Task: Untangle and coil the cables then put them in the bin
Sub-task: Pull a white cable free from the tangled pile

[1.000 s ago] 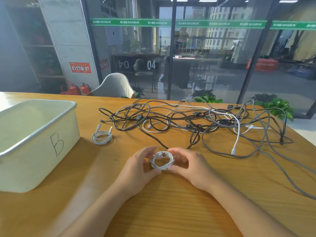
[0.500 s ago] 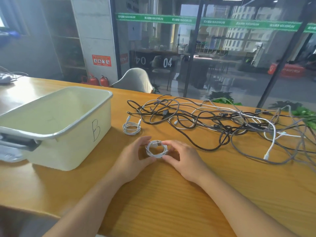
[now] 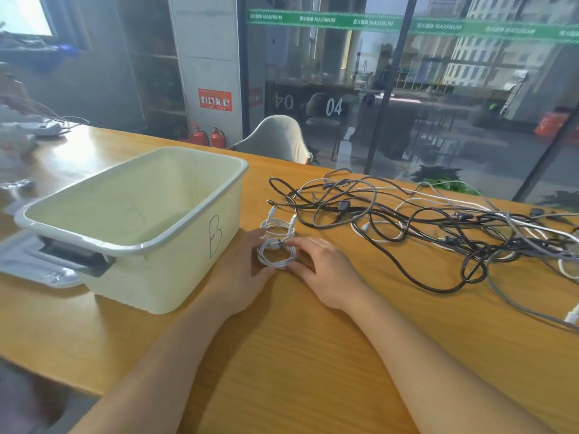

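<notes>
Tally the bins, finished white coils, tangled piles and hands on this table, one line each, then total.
Bin: 1
White coils: 2, held coil, lying coil
Tangled pile: 1
Hands: 2, left hand, right hand
Total: 6

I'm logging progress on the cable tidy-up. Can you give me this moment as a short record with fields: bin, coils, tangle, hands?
bin: cream bin marked B, on the table, nothing visible inside
held coil: small white coil, between both hands, low over the table, just right of the bin
second coil: white coil lying on the table just behind the held one
tangle: black, grey and white cables, still knotted, to the right
left hand: holds the coil's left side
right hand: holds its right side
</notes>
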Motion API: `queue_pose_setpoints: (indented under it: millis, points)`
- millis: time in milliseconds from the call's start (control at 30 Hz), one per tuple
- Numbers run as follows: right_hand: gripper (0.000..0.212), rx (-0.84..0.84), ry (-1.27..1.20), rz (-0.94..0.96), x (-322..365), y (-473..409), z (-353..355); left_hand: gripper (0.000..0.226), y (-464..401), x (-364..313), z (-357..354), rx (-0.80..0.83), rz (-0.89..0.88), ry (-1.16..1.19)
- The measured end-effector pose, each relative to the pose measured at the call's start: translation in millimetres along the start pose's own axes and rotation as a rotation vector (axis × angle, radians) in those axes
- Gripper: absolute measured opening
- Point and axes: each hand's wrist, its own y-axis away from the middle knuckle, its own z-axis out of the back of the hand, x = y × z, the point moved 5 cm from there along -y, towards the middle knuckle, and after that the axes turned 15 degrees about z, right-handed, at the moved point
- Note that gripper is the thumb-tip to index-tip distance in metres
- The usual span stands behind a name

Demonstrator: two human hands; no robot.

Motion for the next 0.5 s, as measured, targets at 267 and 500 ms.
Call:
queue_pose_setpoints:
  millis: [267,500]
  points:
    - [0.053,0.06,0.018,0.015,-3,0,-5,0.06,4,-7,-13,-0.077,-0.106,-0.295]
    - [0.052,0.044,0.105,0.055,6,23,6,0.051,26,-32,-16,-0.283,-0.282,-0.442]
